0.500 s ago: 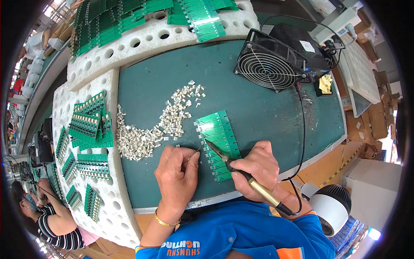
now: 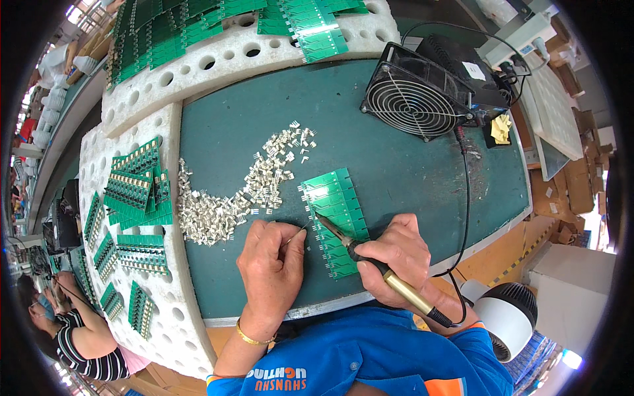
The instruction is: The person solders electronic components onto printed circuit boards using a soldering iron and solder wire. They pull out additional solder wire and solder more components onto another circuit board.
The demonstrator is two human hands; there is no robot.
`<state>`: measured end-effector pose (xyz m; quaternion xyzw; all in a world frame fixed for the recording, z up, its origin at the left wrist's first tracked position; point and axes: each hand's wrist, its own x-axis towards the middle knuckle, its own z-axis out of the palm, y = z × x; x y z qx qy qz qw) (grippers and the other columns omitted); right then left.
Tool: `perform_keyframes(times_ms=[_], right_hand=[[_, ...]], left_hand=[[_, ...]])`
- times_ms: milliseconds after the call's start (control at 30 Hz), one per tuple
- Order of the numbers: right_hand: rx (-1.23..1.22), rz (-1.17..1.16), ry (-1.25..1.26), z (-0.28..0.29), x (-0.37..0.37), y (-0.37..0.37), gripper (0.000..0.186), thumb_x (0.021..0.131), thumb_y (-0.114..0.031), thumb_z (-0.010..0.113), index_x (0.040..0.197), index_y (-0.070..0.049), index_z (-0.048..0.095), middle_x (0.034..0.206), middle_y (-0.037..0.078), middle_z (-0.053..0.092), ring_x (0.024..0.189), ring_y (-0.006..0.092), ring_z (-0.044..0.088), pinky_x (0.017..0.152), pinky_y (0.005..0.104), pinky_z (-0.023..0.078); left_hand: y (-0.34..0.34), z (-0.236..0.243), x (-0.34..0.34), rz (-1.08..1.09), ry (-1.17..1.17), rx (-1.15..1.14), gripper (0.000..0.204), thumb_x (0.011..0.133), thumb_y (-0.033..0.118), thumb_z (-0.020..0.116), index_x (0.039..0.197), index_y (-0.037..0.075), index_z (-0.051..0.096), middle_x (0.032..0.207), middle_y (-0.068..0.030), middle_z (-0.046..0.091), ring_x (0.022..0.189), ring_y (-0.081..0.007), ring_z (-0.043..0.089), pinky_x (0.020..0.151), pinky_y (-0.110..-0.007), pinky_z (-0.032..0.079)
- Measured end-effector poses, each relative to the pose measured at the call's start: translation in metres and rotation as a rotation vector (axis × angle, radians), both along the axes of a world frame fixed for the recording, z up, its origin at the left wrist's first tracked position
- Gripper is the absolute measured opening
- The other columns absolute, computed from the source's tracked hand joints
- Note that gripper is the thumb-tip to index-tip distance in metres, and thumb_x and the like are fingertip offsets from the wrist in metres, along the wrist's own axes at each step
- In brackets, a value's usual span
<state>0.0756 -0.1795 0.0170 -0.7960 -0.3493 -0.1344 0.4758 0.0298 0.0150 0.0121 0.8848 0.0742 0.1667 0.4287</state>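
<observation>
Where foam [image 2: 162, 297] bears fitted boards [image 2: 129, 191] left of the left hand [image 2: 271, 264], we judge them set aside. Loose connectors [image 2: 211, 216] lie nearer it, presumably for reach. Closed, it pinches thin wire [image 2: 306, 228] beside the single green board [image 2: 337, 195], flat between the hands; the right hand [image 2: 399, 254], curled, grips a soldering iron [image 2: 407, 292], apparently for steadiness.

- Circuit board [image 2: 341, 198]: green, flat, lengthwise roughly twelve to six.
- Soldering iron [image 2: 405, 292]: gold-and-black handle slanting toward four o'clock, tip at the board's nine-o'clock edge.
- Wire [image 2: 306, 227]: thin, near that edge.
</observation>
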Motion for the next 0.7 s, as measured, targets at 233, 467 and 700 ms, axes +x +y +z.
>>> perform_keyframes(times_ms=[233,467,700], right_hand=[[-0.018,0.008,-0.011,0.0019,0.0002,0.0004,0.027,0.066,-0.003,0.076,0.091,-0.007,0.066,0.067,0.001,0.063,0.055,0.0198,0.055,0.068,0.036,0.04],[-0.021,0.012,-0.012,0.0033,-0.003,-0.0006,0.027,0.065,-0.003,0.076,0.09,-0.007,0.066,0.069,0.002,0.064,0.056,0.0196,0.056,0.068,0.0357,0.039],[-0.024,0.011,-0.003,0.0028,-0.0064,-0.0018,0.027,0.066,-0.003,0.076,0.091,-0.007,0.067,0.07,0.002,0.065,0.057,0.019,0.055,0.067,0.0359,0.039]], left_hand=[[-0.0011,-0.0004,0.0018,-0.009,-0.007,0.006,0.013,0.081,-0.003,0.074,0.081,0.003,0.063,0.072,-0.008,0.055,0.057,-0.0188,0.054,0.052,-0.032,0.043],[-0.0006,-0.0001,0.0002,-0.023,-0.009,-0.001,0.013,0.08,-0.003,0.074,0.081,0.003,0.063,0.072,-0.0084,0.055,0.057,-0.0189,0.054,0.052,-0.032,0.043],[-0.0011,-0.0007,-0.0006,-0.028,0.004,-0.012,0.013,0.08,-0.003,0.074,0.081,0.003,0.063,0.072,-0.0085,0.055,0.058,-0.0194,0.054,0.052,-0.032,0.043]])
